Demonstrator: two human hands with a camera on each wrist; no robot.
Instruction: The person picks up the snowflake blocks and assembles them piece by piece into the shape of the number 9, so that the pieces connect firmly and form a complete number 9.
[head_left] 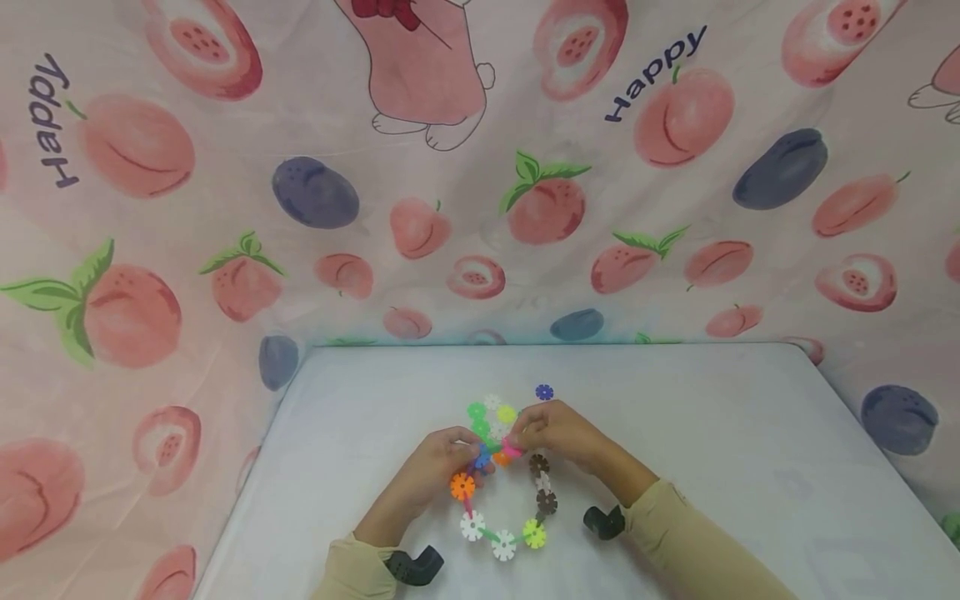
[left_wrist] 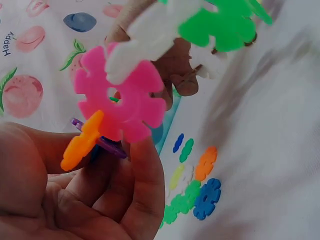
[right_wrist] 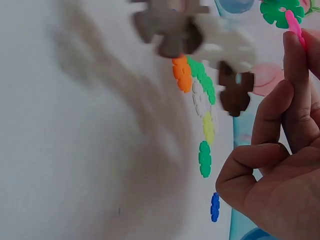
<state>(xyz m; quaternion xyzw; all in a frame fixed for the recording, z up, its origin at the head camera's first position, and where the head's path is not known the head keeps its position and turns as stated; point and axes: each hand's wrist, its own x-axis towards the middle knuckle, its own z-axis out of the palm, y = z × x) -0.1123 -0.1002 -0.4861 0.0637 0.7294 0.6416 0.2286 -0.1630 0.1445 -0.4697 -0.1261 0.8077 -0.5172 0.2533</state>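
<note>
A chain of notched plastic discs hangs in a loop between both hands, with a white disc and a yellow disc at its lower end. My left hand pinches the chain near a blue disc; in the left wrist view its fingers are curled by an orange disc and a pink disc. My right hand pinches a pink disc, which touches a green disc in the right wrist view. Brown discs hang on the loop's right side.
Loose discs lie on the white table behind the hands, among them a dark blue one, a green one and an orange one. Fruit-patterned cloth stands behind the table. Black wrist devices sit at both sleeves.
</note>
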